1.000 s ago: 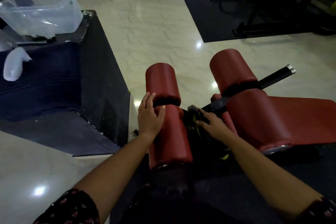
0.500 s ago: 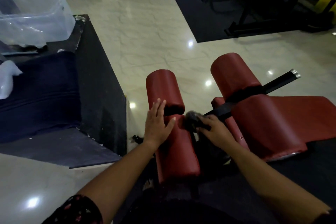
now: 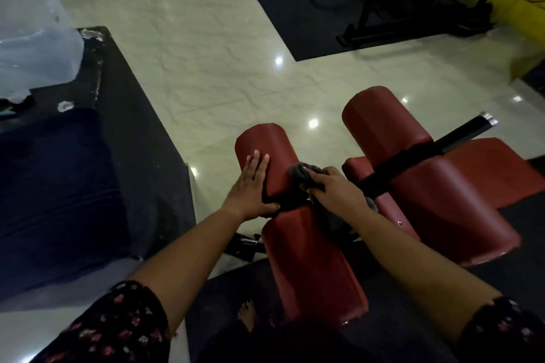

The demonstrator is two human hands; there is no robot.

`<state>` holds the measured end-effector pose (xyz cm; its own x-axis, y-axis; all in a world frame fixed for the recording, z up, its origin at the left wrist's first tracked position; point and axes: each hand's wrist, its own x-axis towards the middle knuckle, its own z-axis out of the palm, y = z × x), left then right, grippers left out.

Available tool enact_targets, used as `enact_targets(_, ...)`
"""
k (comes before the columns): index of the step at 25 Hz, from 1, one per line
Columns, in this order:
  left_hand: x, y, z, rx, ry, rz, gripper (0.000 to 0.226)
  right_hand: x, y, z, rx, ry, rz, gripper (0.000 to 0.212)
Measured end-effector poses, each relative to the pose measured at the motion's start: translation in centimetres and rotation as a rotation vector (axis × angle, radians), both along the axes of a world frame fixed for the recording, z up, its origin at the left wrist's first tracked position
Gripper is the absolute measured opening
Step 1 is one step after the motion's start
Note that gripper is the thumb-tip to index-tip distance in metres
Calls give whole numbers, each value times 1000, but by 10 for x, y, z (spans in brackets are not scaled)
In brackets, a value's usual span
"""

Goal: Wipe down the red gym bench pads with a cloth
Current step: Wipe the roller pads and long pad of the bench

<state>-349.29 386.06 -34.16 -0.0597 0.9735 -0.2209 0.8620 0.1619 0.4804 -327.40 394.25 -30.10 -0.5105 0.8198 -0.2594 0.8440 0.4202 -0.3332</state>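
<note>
While the left hand (image 3: 250,186) lies flat on the far red roller pad (image 3: 274,147), probably to stop it spinning, the right hand (image 3: 333,190) clutches the grey cloth (image 3: 299,171) against its inner side

Four red cylindrical roller pads (image 3: 267,153), set in two pairs, and one flat red bench pad (image 3: 498,168). One bunched dark grey cloth (image 3: 299,172). Two bare hands: one left hand (image 3: 250,183), one right hand (image 3: 333,188). One black metal bar with a chrome end cap (image 3: 460,137). One clear plastic tub (image 3: 35,47). One black rubber floor mat (image 3: 295,9).
</note>
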Motion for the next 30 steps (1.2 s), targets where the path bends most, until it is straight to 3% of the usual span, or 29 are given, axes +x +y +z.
enact_targets(4, -6, 0, -4, 43, -135, -1, 123, -5, 22, 0, -88, 72, -121, 52)
enact_targets(7, 0, 3, 2, 116, -259, 134, 109, -5, 16, 4, -159, 138, 5, 50)
enact_targets(9, 6, 13, 9, 110, -218, 191, 119, -1, 2, 2, -125, 138, 4, 49)
enact_targets(12, 5, 31, 19, -23, -31, 118, 136, 2, 1, -5, -136, 205, -62, 49)
enact_targets(21, 6, 30, 19, -69, -121, 149, 136, -18, 52, -24, -392, 392, -206, 46)
enact_targets(30, 1, 33, 8, -41, -148, 152, 136, -101, 144, -21, -370, 355, -81, 46)
